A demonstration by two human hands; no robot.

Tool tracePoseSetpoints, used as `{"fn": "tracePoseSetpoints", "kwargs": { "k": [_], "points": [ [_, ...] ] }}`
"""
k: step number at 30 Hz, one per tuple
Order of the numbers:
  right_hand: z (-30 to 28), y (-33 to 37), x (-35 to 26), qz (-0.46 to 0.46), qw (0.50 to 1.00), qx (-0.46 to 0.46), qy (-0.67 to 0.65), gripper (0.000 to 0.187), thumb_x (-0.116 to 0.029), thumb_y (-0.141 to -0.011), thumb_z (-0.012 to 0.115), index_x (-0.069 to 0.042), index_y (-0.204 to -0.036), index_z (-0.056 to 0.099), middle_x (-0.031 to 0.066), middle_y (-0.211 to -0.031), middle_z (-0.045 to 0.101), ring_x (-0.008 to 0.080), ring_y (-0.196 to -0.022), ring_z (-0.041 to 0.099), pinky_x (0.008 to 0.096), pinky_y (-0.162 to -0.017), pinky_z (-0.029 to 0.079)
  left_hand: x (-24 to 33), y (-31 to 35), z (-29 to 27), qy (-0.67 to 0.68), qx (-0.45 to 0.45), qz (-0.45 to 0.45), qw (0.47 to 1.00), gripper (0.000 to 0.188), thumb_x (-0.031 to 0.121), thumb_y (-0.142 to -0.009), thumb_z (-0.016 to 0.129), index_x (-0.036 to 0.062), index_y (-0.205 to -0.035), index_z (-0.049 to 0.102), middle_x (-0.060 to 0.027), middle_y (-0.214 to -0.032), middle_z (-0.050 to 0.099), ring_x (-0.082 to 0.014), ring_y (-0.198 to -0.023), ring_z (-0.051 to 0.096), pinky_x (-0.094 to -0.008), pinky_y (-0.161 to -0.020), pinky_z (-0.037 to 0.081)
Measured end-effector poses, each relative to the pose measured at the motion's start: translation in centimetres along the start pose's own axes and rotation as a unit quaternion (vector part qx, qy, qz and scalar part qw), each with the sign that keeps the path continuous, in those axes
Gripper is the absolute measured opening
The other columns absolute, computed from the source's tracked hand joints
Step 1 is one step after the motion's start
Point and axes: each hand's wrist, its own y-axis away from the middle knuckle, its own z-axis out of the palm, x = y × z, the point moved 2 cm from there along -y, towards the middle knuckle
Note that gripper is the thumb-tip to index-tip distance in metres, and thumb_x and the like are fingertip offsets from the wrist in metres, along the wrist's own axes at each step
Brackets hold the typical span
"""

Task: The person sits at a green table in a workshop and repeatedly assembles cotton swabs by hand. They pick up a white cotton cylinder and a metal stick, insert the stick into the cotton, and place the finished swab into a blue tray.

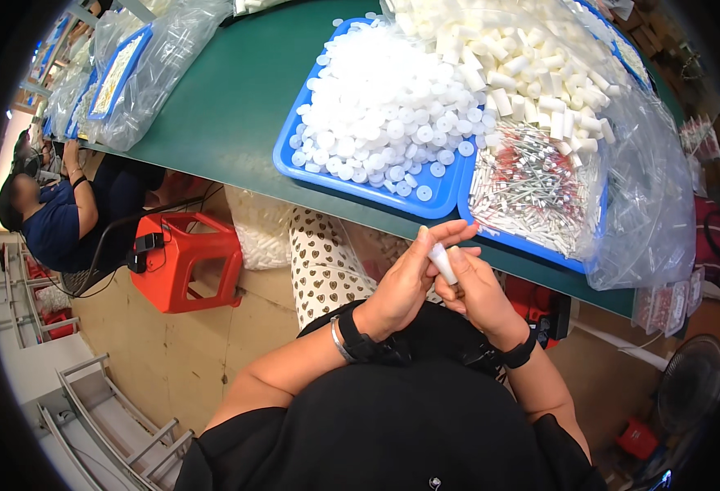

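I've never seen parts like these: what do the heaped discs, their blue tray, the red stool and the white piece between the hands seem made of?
Discs: probably plastic, being cloudy and translucent.
Blue tray: likely smooth plastic, given its shiny, rounded rim.
Red stool: likely glossy moulded plastic, given its cut-out sides.
White piece: smooth-looking, perhaps plastic, but too small to be sure.

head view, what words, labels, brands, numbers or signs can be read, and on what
None can be read.
White piece in the right hand: no lettering visible.
Blue tray of white discs: no lettering visible.
Clear packs at right: red marks, too small and blurred to read.
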Motion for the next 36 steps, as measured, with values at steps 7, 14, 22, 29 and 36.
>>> {"fn": "tracePoseSetpoints", "kwargs": {
  "k": [7,14,22,29,36],
  "points": [
    [0.8,0.1,-0.4,0.047,0.997,-0.019,-0.056,0.043,-0.035,-0.108,0.032,0.000,-0.100,0.056,0.0017,-0.064,0.049,0.0051,-0.048,0.038,0.0201,-0.042,0.028,-0.2,0.1,-0.8,0.011,0.009,-0.017,1.000,0.051,0.040,-0.107,0.027,0.0011,-0.127,0.053,-0.0154,-0.141,0.049,-0.0296,-0.128,0.050,-0.0419,-0.103,0.047],
    [1.3,-0.7,2.6,-0.045,0.936,0.023,0.347,0.035,-0.028,-0.104,0.045,0.004,-0.103,0.059,0.0181,-0.076,0.064,0.0360,-0.072,0.063,0.0421,-0.067,0.048,-2.6,2.3,-4.6,-0.014,0.129,-0.141,0.981,0.035,0.032,-0.105,0.043,0.0039,-0.112,0.062,-0.0117,-0.128,0.061,-0.0194,-0.110,0.060,-0.0356,-0.094,0.047],
    [-1.5,-2.1,5.2,-0.240,0.723,0.134,0.634,0.033,-0.026,-0.091,0.066,-0.002,-0.113,0.062,0.0194,-0.097,0.069,0.0364,-0.085,0.067,0.0395,-0.072,0.053,1.6,2.9,-7.3,-0.157,0.214,-0.022,0.964,0.026,0.024,-0.101,0.052,0.0042,-0.114,0.062,-0.0056,-0.116,0.064,-0.0139,-0.107,0.059,-0.0303,-0.094,0.043],
    [-2.1,1.4,-6.8,-0.310,0.712,0.178,0.604,0.011,-0.007,-0.085,0.066,-0.005,-0.096,0.067,0.0119,-0.088,0.068,0.0302,-0.075,0.066,0.0380,-0.064,0.052,5.0,2.4,-3.1,-0.302,0.055,-0.084,0.948,0.023,0.019,-0.102,0.053,0.0009,-0.113,0.060,-0.0058,-0.105,0.066,-0.0122,-0.090,0.062,-0.0288,-0.079,0.051],
    [-3.8,-2.6,-8.9,-0.325,0.537,0.195,0.754,0.018,0.002,-0.074,0.056,-0.001,-0.091,0.062,0.0136,-0.091,0.059,0.0309,-0.084,0.061,0.0407,-0.070,0.050,6.7,-4.2,-2.1,-0.735,0.076,0.326,0.589,0.014,0.009,-0.082,0.066,0.0016,-0.093,0.064,-0.0134,-0.088,0.062,-0.0327,-0.090,0.057,-0.0387,-0.077,0.049]
  ]
}}
